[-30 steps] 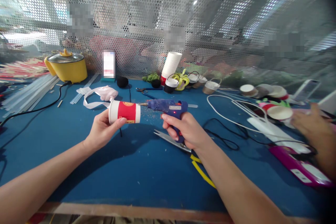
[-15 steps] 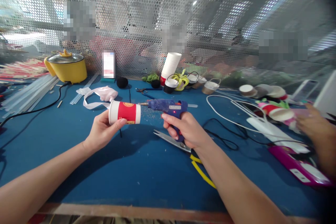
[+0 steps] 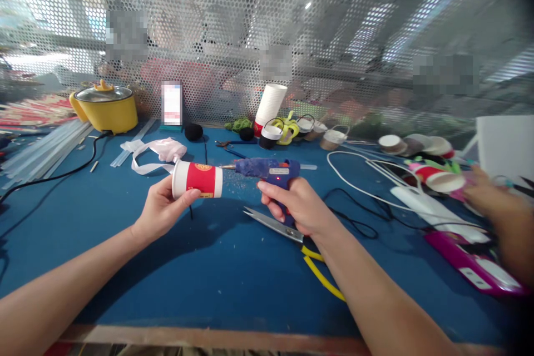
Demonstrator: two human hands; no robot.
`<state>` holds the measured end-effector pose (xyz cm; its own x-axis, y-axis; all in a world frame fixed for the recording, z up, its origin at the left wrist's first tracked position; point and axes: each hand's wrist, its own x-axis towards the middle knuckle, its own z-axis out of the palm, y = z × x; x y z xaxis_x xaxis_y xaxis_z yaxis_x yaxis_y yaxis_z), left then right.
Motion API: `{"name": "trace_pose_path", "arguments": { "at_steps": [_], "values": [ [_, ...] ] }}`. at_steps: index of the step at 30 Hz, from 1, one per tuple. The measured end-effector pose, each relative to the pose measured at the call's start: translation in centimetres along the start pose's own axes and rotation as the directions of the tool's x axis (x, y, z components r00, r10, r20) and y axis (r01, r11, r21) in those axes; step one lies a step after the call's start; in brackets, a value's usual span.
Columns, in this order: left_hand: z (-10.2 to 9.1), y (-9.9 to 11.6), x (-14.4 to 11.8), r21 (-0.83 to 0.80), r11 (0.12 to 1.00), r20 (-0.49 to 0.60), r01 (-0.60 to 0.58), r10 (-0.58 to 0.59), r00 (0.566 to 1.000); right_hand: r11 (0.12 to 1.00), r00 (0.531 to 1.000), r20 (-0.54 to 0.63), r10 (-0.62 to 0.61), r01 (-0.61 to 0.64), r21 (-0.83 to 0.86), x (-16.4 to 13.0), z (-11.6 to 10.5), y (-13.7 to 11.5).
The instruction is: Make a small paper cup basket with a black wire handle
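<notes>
The left hand (image 3: pixel 161 212) holds a light, crushable paper cup (image 3: pixel 197 179) by its wall, while the right hand (image 3: pixel 297 207) grips the glue gun (image 3: pixel 267 169) handle above the counter (image 3: pixel 208 272).

Your left hand (image 3: pixel 161 210) is raised above the table, palm turned up, fingers curled closed around what it holds, thumb pressed along the near side. Your right hand (image 3: pixel 298 206) sits level with it, fist wrapped tight, index finger extended forward. Both forearms reach in from the bottom corners, bare.
</notes>
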<state>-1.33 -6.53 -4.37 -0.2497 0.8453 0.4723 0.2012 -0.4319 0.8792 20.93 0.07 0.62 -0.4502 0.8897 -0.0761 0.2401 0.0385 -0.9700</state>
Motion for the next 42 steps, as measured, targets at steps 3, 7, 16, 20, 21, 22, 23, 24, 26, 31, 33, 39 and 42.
{"name": "trace_pose_path", "arguments": {
  "at_steps": [3, 7, 16, 20, 21, 22, 23, 24, 26, 31, 33, 39, 42],
  "values": [
    [0.0, 0.0, 0.0, 0.008, 1.0, 0.017, -0.005, 0.004, 1.0, 0.994, 0.999, -0.021, -0.051, 0.049, -0.094, -0.1, -0.3, 0.0],
    [0.0, -0.2, -0.1, 0.034, 0.999, 0.043, -0.022, 0.021, 0.999, 0.951, 0.99, -0.006, -0.138, 0.131, -0.279, -0.4, -1.0, -0.4],
    [0.0, -0.2, -0.2, 0.068, 0.997, 0.1, -0.02, 0.013, 0.995, 0.892, 0.988, -0.072, -0.135, 0.09, -0.443, -1.1, -1.9, -1.8],
    [0.1, -0.2, -0.2, 0.044, 0.999, 0.06, 0.006, -0.009, 0.998, 0.924, 0.984, -0.099, -0.152, 0.105, -0.368, -0.9, -1.8, -1.7],
    [0.1, -0.2, -0.2, 0.038, 0.999, 0.058, 0.015, -0.017, 0.998, 0.94, 0.985, -0.084, -0.151, 0.117, -0.32, -0.7, -1.6, -1.5],
    [0.1, -0.1, -0.2, 0.03, 0.999, 0.059, 0.022, -0.024, 0.998, 0.958, 0.987, -0.063, -0.145, 0.124, -0.261, -0.6, -1.4, -1.2],
    [0.1, -0.1, -0.2, 0.022, 0.999, 0.062, 0.027, -0.029, 0.998, 0.974, 0.991, -0.041, -0.128, 0.118, -0.194, -0.4, -1.1, -0.8],
    [0.1, -0.1, -0.3, 0.015, 0.999, 0.064, 0.032, -0.033, 0.997, 0.987, 0.995, -0.018, -0.103, 0.1, -0.124, -0.2, -0.7, -0.5],
    [0.1, 0.0, -0.3, 0.006, 0.999, 0.062, 0.038, -0.038, 0.997, 0.999, 0.999, 0.024, -0.032, 0.032, 0.007, 0.2, -0.1, 0.2],
    [0.1, 0.0, -0.2, -0.01, 0.998, 0.024, 0.055, -0.054, 0.998, 0.977, 0.993, 0.099, 0.064, -0.082, 0.197, 0.6, 0.6, 1.0],
    [0.1, 0.0, -0.1, -0.018, 0.998, 0.001, 0.061, -0.061, 0.998, 0.967, 0.99, 0.125, 0.068, -0.097, 0.237, 0.6, 0.7, 1.1],
    [0.2, 0.1, -0.1, -0.036, 0.996, -0.001, 0.081, -0.081, 0.997, 0.962, 0.986, 0.148, 0.079, -0.115, 0.249, 0.3, 0.9, 0.6],
    [0.2, 0.0, 0.0, -0.06, 0.992, -0.005, 0.114, -0.115, 0.993, 0.973, 0.988, 0.143, 0.066, -0.095, 0.21, 0.0, 0.9, 0.4]
  ]
}}
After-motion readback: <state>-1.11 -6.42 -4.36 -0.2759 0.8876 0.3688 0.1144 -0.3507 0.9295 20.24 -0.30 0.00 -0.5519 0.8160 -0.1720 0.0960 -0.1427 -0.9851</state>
